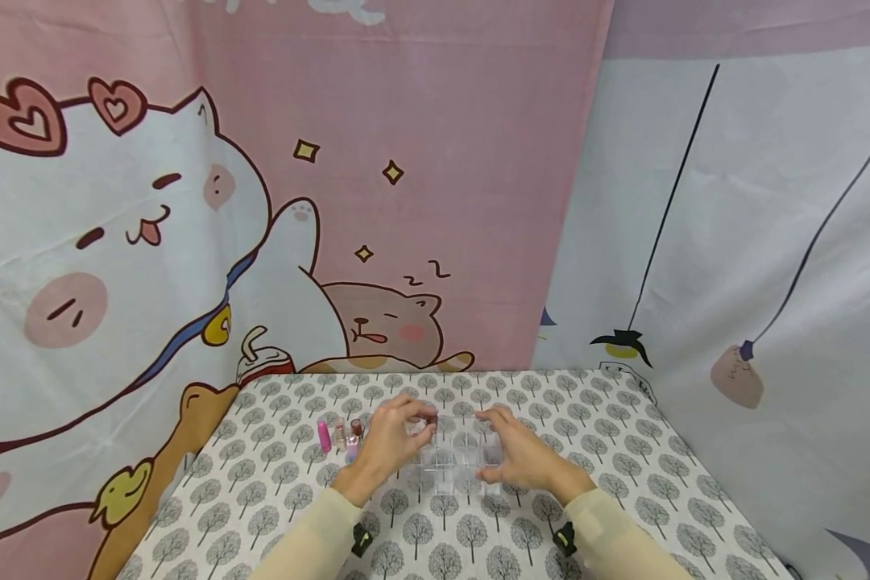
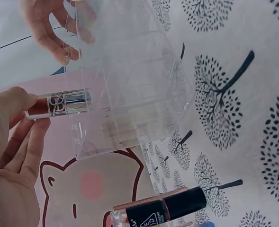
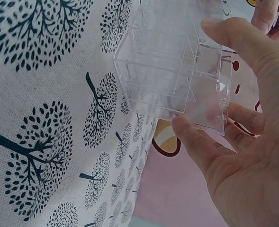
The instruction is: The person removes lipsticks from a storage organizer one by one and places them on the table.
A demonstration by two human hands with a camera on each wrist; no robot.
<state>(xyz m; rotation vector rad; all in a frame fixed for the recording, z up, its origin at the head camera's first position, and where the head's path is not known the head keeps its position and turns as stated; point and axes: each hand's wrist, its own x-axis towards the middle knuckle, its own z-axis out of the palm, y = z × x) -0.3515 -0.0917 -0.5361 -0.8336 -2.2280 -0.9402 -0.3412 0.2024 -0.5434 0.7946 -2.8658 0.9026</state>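
A clear divided organizer [image 1: 445, 463] stands on the cloth between both hands. My left hand [image 1: 391, 435] pinches a lipstick tube [image 2: 58, 105] with a reddish-brown end and a shiny silver part between thumb and fingers. The silver end overlaps the organizer's top edge in the left wrist view; how deep it sits inside a compartment is hard to tell through the clear plastic. On the opposite side, my right hand [image 1: 522, 455] holds the organizer, its thumb and fingers spread along the wall [image 3: 151, 66].
Left of the left hand stand several cosmetics: a bright pink tube [image 1: 324, 437], a brown-topped one [image 1: 356, 428] and a pale one [image 1: 339, 433]. A black-capped lip tube [image 2: 160, 208] appears close up. Tree-printed cloth [image 1: 275, 499] covers the table; printed curtains [image 1: 442, 161] hang behind.
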